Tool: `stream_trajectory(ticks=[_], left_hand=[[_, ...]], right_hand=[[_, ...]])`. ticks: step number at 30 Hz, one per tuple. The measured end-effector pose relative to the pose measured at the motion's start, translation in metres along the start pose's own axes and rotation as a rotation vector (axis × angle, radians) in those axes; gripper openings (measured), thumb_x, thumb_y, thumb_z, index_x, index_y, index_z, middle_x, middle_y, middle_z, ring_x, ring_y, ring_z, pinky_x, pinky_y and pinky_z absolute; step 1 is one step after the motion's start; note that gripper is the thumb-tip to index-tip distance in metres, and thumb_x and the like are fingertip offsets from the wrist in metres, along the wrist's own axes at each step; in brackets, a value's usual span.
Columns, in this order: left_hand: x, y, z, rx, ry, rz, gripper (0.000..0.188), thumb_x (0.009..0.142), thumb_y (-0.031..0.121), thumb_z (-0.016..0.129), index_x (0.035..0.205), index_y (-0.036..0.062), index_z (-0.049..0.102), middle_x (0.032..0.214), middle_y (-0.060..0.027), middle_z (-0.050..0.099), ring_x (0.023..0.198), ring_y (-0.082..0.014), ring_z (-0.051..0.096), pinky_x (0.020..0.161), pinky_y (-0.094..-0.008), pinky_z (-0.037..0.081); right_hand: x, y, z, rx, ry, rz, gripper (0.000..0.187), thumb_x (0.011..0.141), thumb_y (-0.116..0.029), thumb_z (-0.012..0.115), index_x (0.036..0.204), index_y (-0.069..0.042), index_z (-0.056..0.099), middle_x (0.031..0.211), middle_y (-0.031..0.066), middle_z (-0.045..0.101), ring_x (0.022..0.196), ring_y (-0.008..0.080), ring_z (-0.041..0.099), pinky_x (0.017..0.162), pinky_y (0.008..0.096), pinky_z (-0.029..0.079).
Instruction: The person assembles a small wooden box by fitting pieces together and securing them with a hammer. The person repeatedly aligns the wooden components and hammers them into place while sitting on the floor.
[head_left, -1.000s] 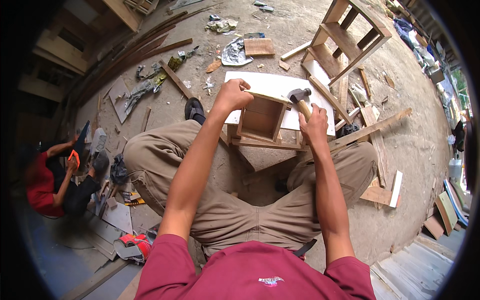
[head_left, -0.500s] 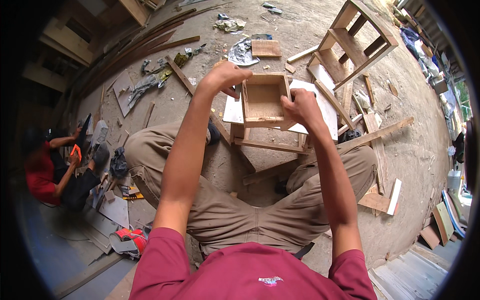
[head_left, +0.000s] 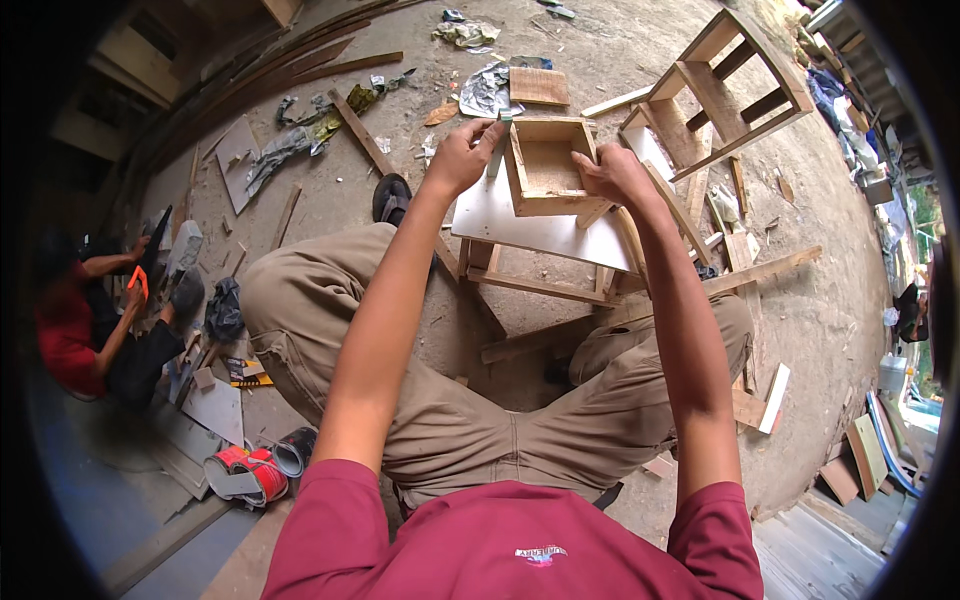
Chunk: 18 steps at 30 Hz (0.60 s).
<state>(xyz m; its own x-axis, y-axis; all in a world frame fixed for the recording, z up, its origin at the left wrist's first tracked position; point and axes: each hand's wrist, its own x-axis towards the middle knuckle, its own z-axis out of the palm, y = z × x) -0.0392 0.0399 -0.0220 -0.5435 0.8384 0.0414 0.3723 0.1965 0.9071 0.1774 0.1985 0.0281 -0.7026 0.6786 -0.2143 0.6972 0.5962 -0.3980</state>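
Note:
A small open wooden box [head_left: 548, 204], like a drawer, is tilted above a low wooden stand with a white top [head_left: 500, 222]. My right hand [head_left: 615, 173] grips its right wall, thumb over the inner side and fingers outside. On the far left side, my left hand [head_left: 464, 157] is closed on a thin grey-green strip [head_left: 501, 135], held against or close beside the box's left wall. What the strip is made of cannot be made out. Beneath the box, a short piece of wood [head_left: 592, 214] shows near my right hand.
An open wooden frame [head_left: 715, 100] stands at the far right. Wood strips lie about, with a long one [head_left: 765, 270] at the right. A plank [head_left: 538, 87] and crumpled sheets [head_left: 485, 90] lie beyond the box. Paint cans [head_left: 262, 478] stand lower left; another person [head_left: 75, 330] sits at the left.
The box has shifted slightly right and turned. My left hand has moved along its left side, and the strip now shows more plainly. My left foot has come into fuller view.

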Motion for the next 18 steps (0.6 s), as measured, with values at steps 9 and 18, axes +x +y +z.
stream_trajectory(ticks=[9, 18], left_hand=[[-0.011, -0.023, 0.016, 0.118, 0.012, 0.09, 0.05, 0.098, 0.03, 0.061, 0.142, 0.0061, 0.054, 0.135, -0.0224, 0.063, 0.128, -0.0359, 0.06, 0.106, -0.0411, 0.047], [-0.019, -0.064, 0.008, 0.216, -0.029, -0.054, 0.058, 0.097, 0.026, 0.056, 0.148, 0.002, 0.047, 0.147, -0.0249, 0.054, 0.135, -0.0369, 0.053, 0.113, -0.0407, 0.042]], right_hand=[[-0.023, 0.105, 0.004, 0.427, 0.119, 0.111, 0.083, 0.096, -0.072, 0.05, 0.112, 0.007, 0.069, 0.096, 0.0242, 0.072, 0.092, 0.0299, 0.07, 0.084, 0.0405, 0.054], [-0.069, 0.125, 0.05, 0.021, -0.061, 0.022, 0.099, 0.074, -0.056, 0.085, 0.136, 0.01, 0.046, 0.118, 0.0369, 0.062, 0.113, 0.0448, 0.063, 0.097, 0.0469, 0.052]])
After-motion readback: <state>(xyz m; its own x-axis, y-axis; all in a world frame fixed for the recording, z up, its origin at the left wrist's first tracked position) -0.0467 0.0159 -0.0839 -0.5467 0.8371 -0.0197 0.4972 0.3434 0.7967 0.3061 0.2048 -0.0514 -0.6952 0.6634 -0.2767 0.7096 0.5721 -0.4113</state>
